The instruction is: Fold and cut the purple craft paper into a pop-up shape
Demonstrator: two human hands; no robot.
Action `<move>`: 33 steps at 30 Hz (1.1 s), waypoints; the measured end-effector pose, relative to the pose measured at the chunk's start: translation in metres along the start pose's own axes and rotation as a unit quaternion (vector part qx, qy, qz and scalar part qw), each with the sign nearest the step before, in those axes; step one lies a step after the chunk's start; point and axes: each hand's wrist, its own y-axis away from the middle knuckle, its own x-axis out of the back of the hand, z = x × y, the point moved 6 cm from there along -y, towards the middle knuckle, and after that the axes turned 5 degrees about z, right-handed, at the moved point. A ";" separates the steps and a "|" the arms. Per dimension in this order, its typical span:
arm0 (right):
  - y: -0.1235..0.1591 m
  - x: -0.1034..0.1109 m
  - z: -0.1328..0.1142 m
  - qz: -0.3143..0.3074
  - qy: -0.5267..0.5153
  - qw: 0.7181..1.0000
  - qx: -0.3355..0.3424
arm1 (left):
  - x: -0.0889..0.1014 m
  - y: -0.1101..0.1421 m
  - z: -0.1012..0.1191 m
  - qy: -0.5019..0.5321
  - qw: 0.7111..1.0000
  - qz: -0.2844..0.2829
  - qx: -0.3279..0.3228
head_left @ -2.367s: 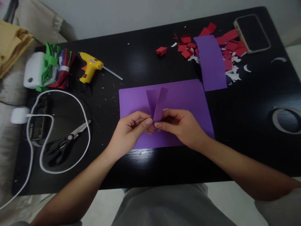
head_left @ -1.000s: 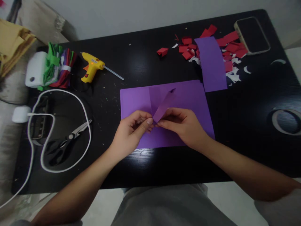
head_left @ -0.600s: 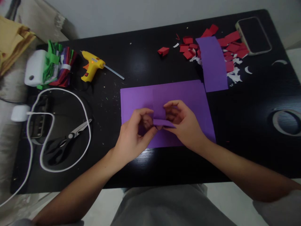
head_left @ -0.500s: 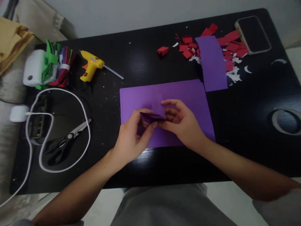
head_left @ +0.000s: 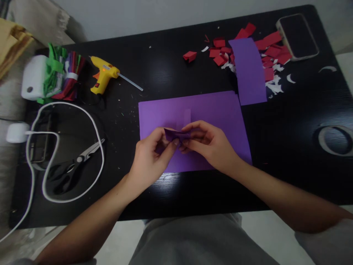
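A small folded piece of purple paper (head_left: pixel 173 135) is pinched between my two hands, just above the large purple sheets (head_left: pixel 212 103) on the black table. My left hand (head_left: pixel 151 152) grips its left end, thumb in front and fingers behind. On its right end my right hand (head_left: pixel 211 143) closes with thumb and fingertips. Part of the paper is hidden behind my fingers. A narrow purple strip (head_left: pixel 187 116) shows just beyond the paper; whether it joins the held piece I cannot tell.
Back right, a purple strip of paper (head_left: pixel 249 71) covers part of a pile of red paper pieces (head_left: pixel 273 50) and white scraps, beside a phone (head_left: pixel 298 36). A tape ring (head_left: pixel 325 141) lies right. Leftward are a yellow glue gun (head_left: pixel 103 75), scissors (head_left: pixel 79 159) and a white cable (head_left: pixel 100 147).
My right fingers have come down and closed onto the paper's upper edge. The flap that stood up between my hands is now lower and folded. The whole view has shifted slightly.
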 end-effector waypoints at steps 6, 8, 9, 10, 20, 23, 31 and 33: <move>0.001 0.000 0.001 0.002 0.010 1.000 0.008 | 0.000 0.001 0.000 0.015 1.000 -0.004 0.014; 0.001 0.001 0.002 0.004 0.014 1.000 0.006 | 0.000 0.000 0.000 0.026 0.999 -0.007 0.018; 0.001 0.001 0.002 0.004 0.015 1.000 0.005 | 0.000 0.000 0.000 0.027 0.999 -0.008 0.021; 0.001 0.001 0.002 0.004 0.016 1.000 0.004 | 0.000 0.000 0.000 0.026 0.999 -0.008 0.023; 0.000 0.002 0.003 0.002 0.033 0.999 -0.002 | -0.001 0.000 0.001 0.014 1.000 -0.007 0.017; 0.000 0.002 0.004 0.008 0.028 1.000 -0.003 | 0.001 0.000 0.002 -0.010 1.000 -0.001 0.009; 0.002 0.000 0.003 -0.006 0.023 1.000 -0.013 | 0.001 -0.003 0.006 0.000 1.000 0.018 -0.006; 0.002 0.000 0.003 -0.004 0.027 1.000 -0.008 | 0.001 -0.003 0.005 0.006 1.000 0.017 0.000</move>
